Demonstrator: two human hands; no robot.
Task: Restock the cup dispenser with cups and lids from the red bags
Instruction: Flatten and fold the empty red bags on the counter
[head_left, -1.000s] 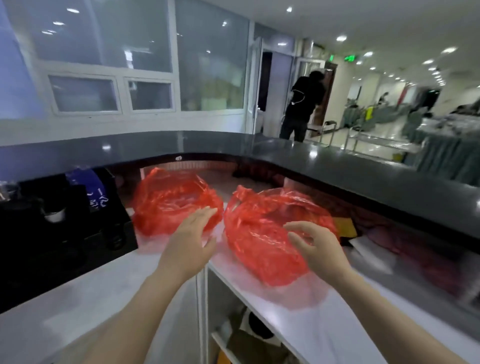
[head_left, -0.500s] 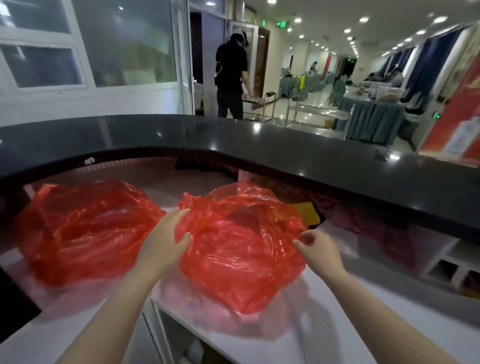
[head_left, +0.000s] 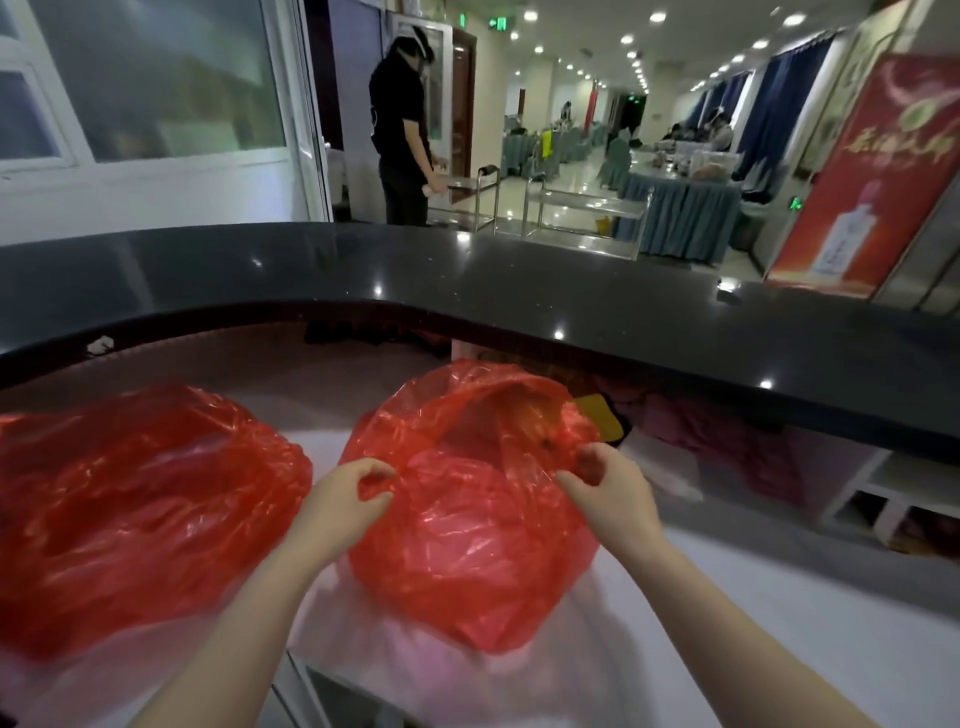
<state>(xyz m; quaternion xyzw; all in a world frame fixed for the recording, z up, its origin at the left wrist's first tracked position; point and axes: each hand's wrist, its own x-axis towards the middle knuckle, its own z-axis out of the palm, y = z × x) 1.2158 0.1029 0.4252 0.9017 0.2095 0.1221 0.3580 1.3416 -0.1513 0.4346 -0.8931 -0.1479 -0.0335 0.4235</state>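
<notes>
Two red bags sit on the white table (head_left: 779, 639). The left hand (head_left: 340, 506) and right hand (head_left: 610, 493) pinch the nearer red bag (head_left: 467, 535) between them. The second red bag (head_left: 140, 514) lies just left of the left hand.

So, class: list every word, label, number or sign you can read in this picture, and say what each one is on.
Red banner: gold brush lettering, too blurred to read.
Bottle label on that banner: too small to read.
Green exit sign above the doorway: only an arrow-like shape shows, no legible words.
Red bags: no print visible.
</notes>
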